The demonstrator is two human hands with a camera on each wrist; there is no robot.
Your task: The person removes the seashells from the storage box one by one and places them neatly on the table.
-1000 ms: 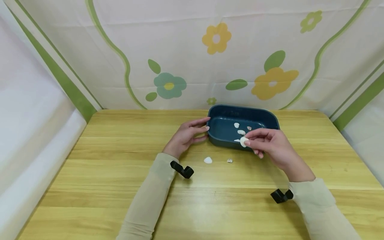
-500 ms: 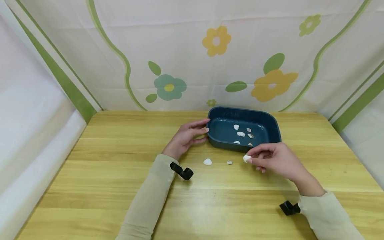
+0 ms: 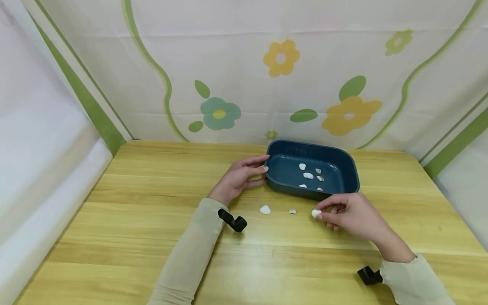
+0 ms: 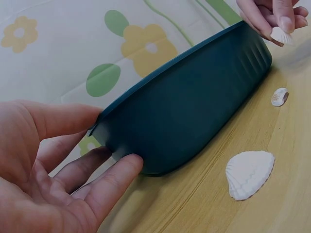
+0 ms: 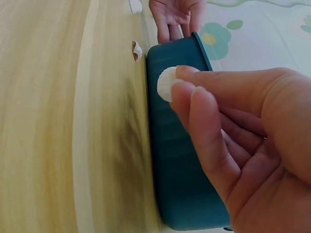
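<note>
My right hand (image 3: 356,217) pinches a small white seashell (image 3: 316,213) between thumb and fingertips, in front of a dark blue tub (image 3: 286,188). The right wrist view shows the ribbed shell (image 5: 166,83) held in front of the tub's outer wall (image 5: 177,160). At the tub's left end, my left hand (image 3: 239,177) rests its fingertips against the outside, with the fingers loosely extended. A white fan-shaped seashell (image 4: 250,174) and a smaller brownish-white seashell (image 4: 279,97) lie on the table in front of the tub. Inside the tub, several small shells (image 3: 308,176) lie spread toward its near side.
The wooden table (image 3: 152,203) reaches back to a white curtain (image 3: 228,51) printed with flowers. The tub stands close to this curtain. A black wrist mount (image 3: 233,221) sits on the left sleeve, another mount (image 3: 369,275) on the right.
The right hand has moved back from over the tub's near rim to in front of it, lower, still pinching the white shell. The left hand has stayed at the tub's end.
</note>
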